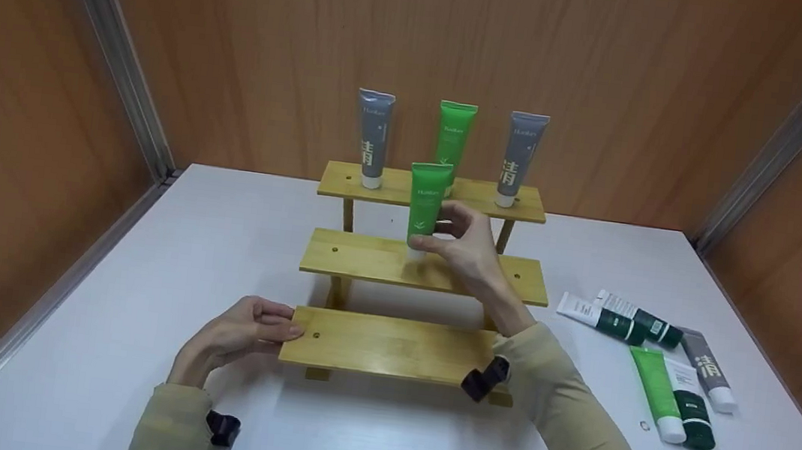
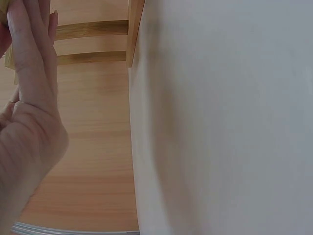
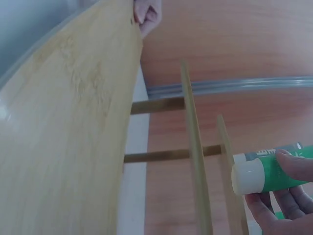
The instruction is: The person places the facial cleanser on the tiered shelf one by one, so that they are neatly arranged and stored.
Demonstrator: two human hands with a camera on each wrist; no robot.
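Green tube pinched upright in our right hand at the middle shelf, about midway between its side edges, our left hand gripping the bottom shelf by its left edge, we seemed mid-placement, needing next to seat the cap squarely.

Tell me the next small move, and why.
Probably lower the held green tube onto the middle shelf: the right hand has it upright, cap down, with a gap below it in the right wrist view, and the left hand holds the bottom shelf.
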